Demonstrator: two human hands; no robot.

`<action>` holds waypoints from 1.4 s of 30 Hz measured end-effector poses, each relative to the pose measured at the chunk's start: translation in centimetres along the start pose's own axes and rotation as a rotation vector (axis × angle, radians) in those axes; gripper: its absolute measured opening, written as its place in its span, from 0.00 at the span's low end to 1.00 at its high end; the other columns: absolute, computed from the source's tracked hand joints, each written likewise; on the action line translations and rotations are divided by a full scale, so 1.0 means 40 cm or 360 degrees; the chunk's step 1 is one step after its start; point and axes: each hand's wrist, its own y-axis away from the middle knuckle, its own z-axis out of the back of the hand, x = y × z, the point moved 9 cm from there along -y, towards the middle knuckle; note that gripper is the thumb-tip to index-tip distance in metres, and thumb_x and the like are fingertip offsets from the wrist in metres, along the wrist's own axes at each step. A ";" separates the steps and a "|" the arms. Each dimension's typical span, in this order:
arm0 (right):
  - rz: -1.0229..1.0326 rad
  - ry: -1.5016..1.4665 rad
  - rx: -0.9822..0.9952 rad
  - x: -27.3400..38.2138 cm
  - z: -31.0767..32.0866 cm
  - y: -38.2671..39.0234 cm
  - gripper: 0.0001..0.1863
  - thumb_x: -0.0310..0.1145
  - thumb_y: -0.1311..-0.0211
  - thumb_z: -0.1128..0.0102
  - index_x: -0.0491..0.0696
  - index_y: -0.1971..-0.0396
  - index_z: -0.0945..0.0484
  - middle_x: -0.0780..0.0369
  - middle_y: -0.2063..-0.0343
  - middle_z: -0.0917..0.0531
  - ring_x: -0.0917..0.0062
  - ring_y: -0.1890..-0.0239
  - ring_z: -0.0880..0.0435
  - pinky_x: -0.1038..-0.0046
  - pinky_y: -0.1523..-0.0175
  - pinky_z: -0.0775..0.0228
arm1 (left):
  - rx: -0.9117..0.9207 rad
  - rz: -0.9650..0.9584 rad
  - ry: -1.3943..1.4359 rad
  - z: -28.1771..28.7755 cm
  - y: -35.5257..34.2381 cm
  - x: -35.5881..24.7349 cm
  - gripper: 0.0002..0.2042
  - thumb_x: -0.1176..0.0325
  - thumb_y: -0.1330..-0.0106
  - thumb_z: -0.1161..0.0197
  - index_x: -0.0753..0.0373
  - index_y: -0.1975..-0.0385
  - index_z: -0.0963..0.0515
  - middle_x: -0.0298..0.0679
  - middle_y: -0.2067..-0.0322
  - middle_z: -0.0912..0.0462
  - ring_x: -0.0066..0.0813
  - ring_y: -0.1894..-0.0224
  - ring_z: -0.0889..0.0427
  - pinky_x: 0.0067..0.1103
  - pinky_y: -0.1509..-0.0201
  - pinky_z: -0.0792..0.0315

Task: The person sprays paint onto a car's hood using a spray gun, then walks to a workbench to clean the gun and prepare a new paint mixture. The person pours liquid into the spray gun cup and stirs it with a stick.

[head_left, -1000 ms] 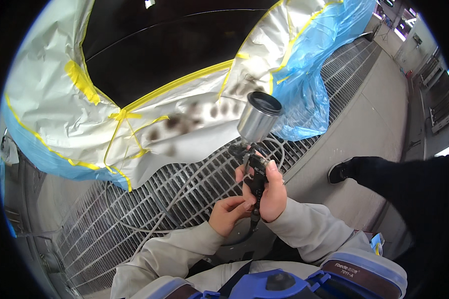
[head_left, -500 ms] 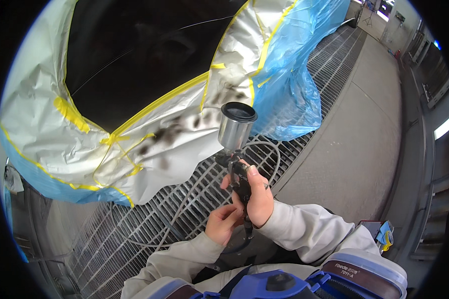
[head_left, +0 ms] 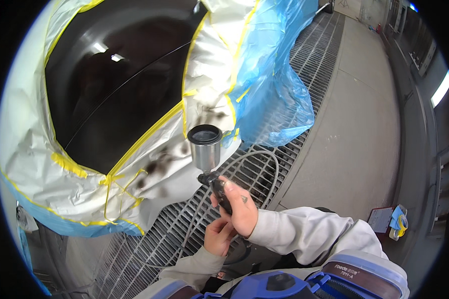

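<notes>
My right hand is wrapped round the black body of a spray gun, thumb on top. A silver paint cup with a black rim stands nearly upright on the gun. Just below, my left hand is closed, its fingers pinched at the lower end of the gun's handle; the exact part they grip is hidden. Beyond the gun lies a glossy black curved car panel with a thin seam across it. White masking sheet, edged with yellow tape and marked by dark overspray, surrounds the panel.
Blue plastic film drapes over the far right side. A grey hose loops across the metal floor grating. Concrete floor runs along the right. A clipboard-like board with tape rolls lies at lower right.
The spray gun and both hands have moved left in the view, and the gun leans further left. The view has shifted too. Light reflections now show on the black panel.
</notes>
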 end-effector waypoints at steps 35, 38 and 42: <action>0.0192 0.0280 0.0019 0.051 0.158 -0.107 0.25 0.36 0.20 0.53 0.42 0.29 0.32 0.50 0.53 0.18 0.66 0.51 0.20 0.71 0.46 0.29 | -0.0123 0.0260 -0.0023 -0.038 -0.149 0.093 0.13 0.71 0.27 0.35 0.66 0.46 0.19 0.37 0.49 0.16 0.27 0.46 0.18 0.24 0.43 0.23; 0.0012 0.0314 0.0006 0.032 0.166 -0.105 0.25 0.35 0.21 0.52 0.44 0.30 0.30 0.51 0.58 0.14 0.69 0.55 0.14 0.69 0.48 0.25 | -0.0042 0.0201 -0.0133 -0.054 -0.150 0.081 0.11 0.69 0.24 0.37 0.67 0.47 0.19 0.35 0.50 0.16 0.24 0.48 0.17 0.23 0.43 0.23; -0.0031 0.0247 0.0026 0.032 0.159 -0.107 0.26 0.37 0.20 0.57 0.45 0.28 0.32 0.63 0.70 0.20 0.81 0.68 0.24 0.75 0.59 0.28 | 0.0226 0.0141 -0.0069 -0.083 -0.148 0.065 0.09 0.69 0.23 0.38 0.67 0.50 0.18 0.35 0.53 0.15 0.24 0.51 0.17 0.24 0.43 0.23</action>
